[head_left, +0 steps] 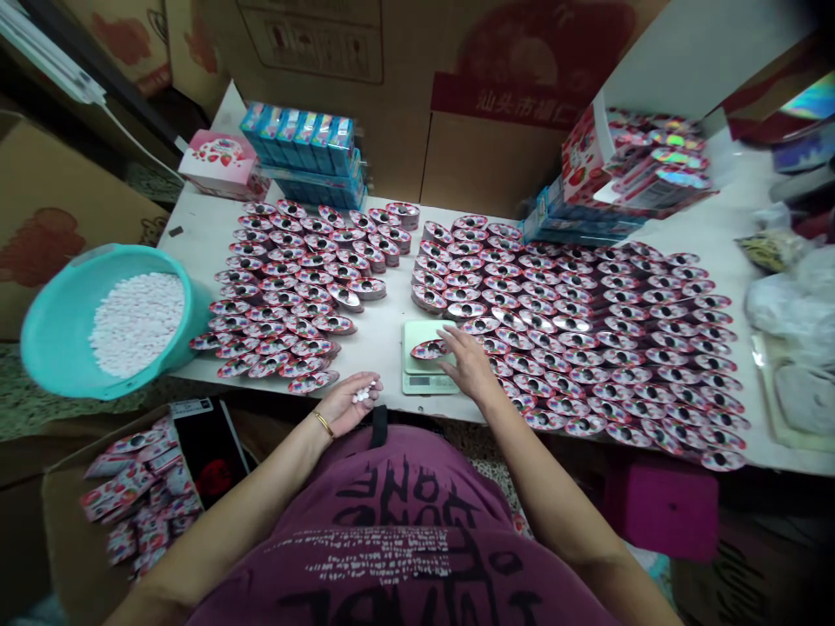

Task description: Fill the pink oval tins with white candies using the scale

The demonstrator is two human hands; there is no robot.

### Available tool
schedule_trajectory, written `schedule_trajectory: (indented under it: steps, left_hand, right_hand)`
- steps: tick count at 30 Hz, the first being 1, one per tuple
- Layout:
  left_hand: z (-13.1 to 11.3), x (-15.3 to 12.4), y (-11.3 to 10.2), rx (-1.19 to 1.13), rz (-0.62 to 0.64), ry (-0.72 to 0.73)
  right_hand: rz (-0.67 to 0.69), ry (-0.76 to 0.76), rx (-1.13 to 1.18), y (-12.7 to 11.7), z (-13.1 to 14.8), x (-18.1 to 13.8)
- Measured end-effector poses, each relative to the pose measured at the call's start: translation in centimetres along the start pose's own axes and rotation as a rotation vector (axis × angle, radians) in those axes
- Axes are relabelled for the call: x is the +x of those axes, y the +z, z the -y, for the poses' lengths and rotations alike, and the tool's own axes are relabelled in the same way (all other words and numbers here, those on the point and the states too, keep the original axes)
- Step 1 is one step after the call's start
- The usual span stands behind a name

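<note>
Cupped palm up near the table's front edge, my left hand (pixel 349 402) holds several small white tablets (pixel 363 395). My right hand (pixel 464 361) reaches over a pale green kitchen scale (pixel 417 382). On the scale's platform lies a small oval, red-and-pink printed box (pixel 427 349) with a dark opening in its top. The thumb and fingers of my right hand are spread apart around the box's right end; whether they touch it is hard to tell. Rows of like boxes (pixel 567 341) stand to the right of the scale, and another group (pixel 287 287) to the left.
A turquoise basin (pixel 39 348) of white tablets is at the left. Blue packs (pixel 306 148) and a pink carton (pixel 218 161) sit at the back left. A printed carton (pixel 580 148) stands back right. Below left, a cardboard box (pixel 71 513) holds more packages; plastic bags (pixel 796 296) lie far right.
</note>
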State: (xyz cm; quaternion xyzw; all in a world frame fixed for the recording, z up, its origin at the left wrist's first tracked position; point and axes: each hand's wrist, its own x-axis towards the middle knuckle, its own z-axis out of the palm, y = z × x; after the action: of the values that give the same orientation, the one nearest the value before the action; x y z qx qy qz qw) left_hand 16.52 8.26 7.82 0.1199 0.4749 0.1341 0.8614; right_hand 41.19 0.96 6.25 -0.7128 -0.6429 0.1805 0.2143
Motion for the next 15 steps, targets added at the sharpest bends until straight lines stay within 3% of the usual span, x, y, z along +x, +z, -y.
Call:
schedule_trajectory:
  steps: [6,10,12,15]
  left_hand:
    - [0.0,0.4,0.0,-0.002,0.024,0.007]
    - [0.1,0.9,-0.3,0.020,0.050,-0.015]
    - [-0.1,1.1,-0.1,0.051,0.041,-0.006]
    - [-0.4,1.2,0.7,0.093,0.048,0.008]
  right_hand:
    - [0.133,-0.069,-0.045,0.6,0.8,2.0]
    - [0.174,-0.050,0.145,0.5,-0.2,2.6]
    - [0.114,0.073,0.384,0.4,-0.8,2.6]
    - [-0.022,0.400,0.862,1.0,-0.3,2.2]
